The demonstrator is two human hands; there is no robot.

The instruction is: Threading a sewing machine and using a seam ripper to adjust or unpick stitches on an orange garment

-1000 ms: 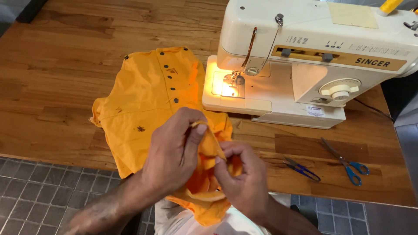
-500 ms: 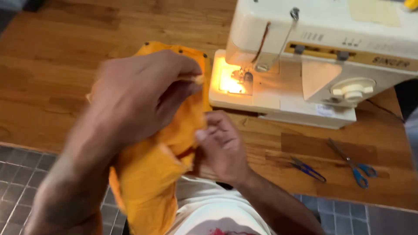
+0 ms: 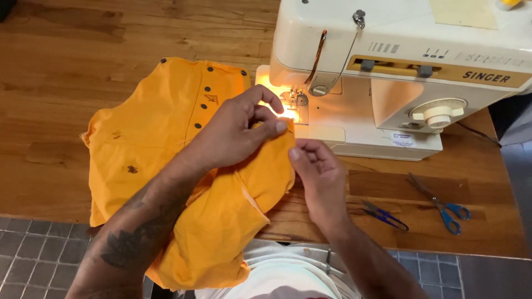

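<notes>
An orange shirt [image 3: 149, 133] with dark buttons lies spread on the wooden table [image 3: 66, 66], its lower part hanging over the near edge. My left hand [image 3: 235, 130] pinches a fold of the orange cloth between thumb and fingers, close to the lit needle area [image 3: 291, 105] of the cream sewing machine [image 3: 399, 72]. Just to the right, my right hand [image 3: 316, 171] has its fingertips curled at the edge of the same fold; whether it grips the cloth is unclear.
Blue-handled scissors [image 3: 440, 202] and small blue thread snips [image 3: 385, 215] lie on the table right of my right hand. The machine's handwheel [image 3: 440, 113] faces me. A dark cable [image 3: 479, 133] runs off behind the machine. Grey tiled floor [image 3: 39, 249] lies below the table edge.
My hands have moved the fold of orange cloth up and toward the machine's needle; the left hand has dropped from high in view onto the cloth, and more of the shirt shows again.
</notes>
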